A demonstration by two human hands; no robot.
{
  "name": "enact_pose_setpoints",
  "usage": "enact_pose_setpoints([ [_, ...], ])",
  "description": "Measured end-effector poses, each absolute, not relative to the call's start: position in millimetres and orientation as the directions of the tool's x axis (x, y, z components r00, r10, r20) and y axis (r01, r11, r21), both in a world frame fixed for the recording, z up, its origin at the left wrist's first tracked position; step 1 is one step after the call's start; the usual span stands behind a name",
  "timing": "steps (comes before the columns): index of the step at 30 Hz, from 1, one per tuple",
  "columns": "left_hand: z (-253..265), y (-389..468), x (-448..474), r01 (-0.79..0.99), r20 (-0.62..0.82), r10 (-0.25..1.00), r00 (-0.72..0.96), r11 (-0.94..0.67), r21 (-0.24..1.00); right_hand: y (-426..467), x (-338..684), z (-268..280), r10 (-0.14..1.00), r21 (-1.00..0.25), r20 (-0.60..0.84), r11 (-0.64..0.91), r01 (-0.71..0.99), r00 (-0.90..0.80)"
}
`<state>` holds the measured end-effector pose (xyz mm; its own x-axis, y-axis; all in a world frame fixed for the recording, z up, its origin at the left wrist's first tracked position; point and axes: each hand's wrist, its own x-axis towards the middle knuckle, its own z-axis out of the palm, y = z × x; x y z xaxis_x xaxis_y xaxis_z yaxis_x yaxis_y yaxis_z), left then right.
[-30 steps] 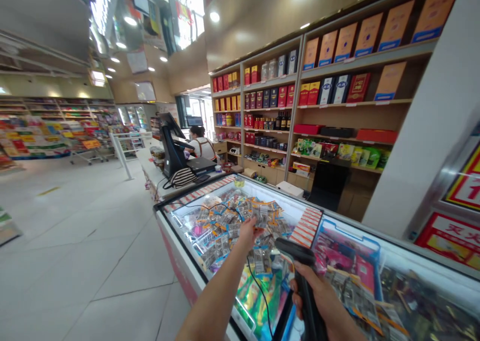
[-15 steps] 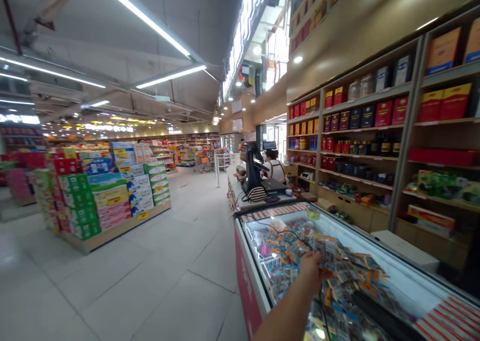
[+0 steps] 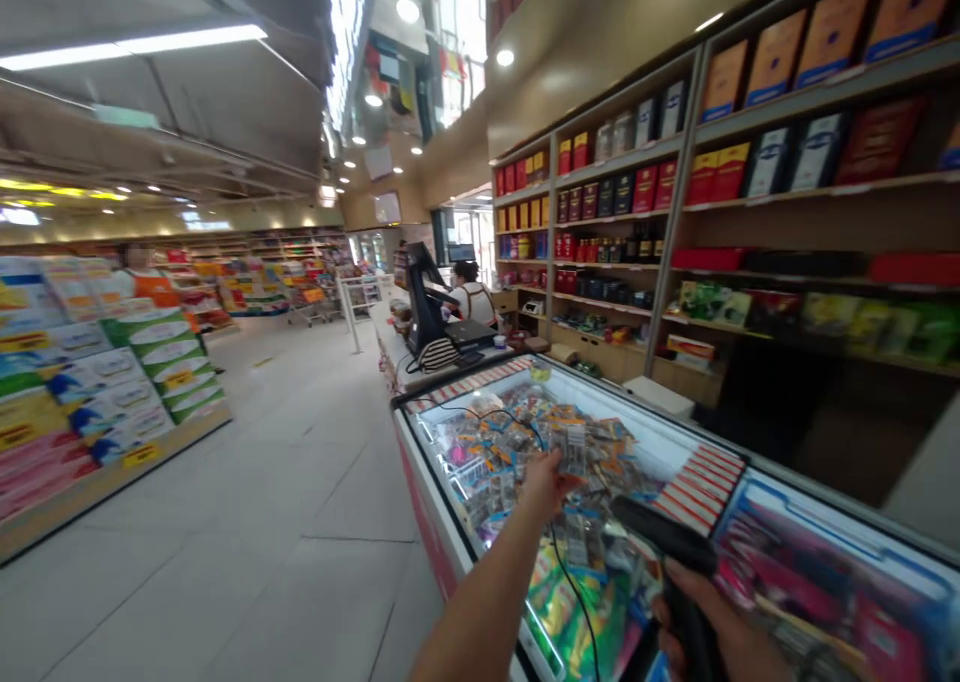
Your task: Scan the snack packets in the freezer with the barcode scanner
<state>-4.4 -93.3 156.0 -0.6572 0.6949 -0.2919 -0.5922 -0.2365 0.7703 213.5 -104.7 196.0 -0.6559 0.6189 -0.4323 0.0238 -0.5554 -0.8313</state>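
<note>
My left hand [image 3: 544, 480] reaches out over the display freezer [image 3: 439, 537] with its fingers closed on a small clear packet [image 3: 573, 446], held upright above the goods. In my right hand [image 3: 709, 607], at the lower right, is a black handheld barcode scanner [image 3: 667, 537], gripped by its handle. The scanner's head points left and forward, toward the packet, and the two are apart. A thin black cable [image 3: 568, 572] runs across the freezer near my left forearm. Under my hands lie many packaged goods [image 3: 517, 427], with green and yellow bags [image 3: 570, 617] nearest me.
Beyond the freezer stands a counter with a checkout terminal [image 3: 424, 307] and a seated person [image 3: 472, 297]. Shelves of boxes [image 3: 619, 197] line the right wall. Stacked cartons [image 3: 112, 382] stand at left, with a person in orange [image 3: 154, 287] behind them.
My view has turned to the right, so more freezer and shelving shows. My right hand has come into view with the scanner. My left hand still holds the packet.
</note>
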Motion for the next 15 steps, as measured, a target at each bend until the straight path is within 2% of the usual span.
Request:
enact_pose_setpoints([
  [9, 144.0, -61.8, 5.6, -0.609, -0.300, 0.741, -0.602, -0.183, 0.772, -115.6, 218.7, 208.2, 0.694, -0.855, -0.423, -0.518, 0.003, -0.583],
  [15, 134.0, -54.3, 19.2, -0.603, -0.330, 0.766, -0.551, -0.092, 0.793, -111.6, 231.4, 206.9, 0.795, -0.904, -0.371, -0.428, -0.010, -0.481],
])
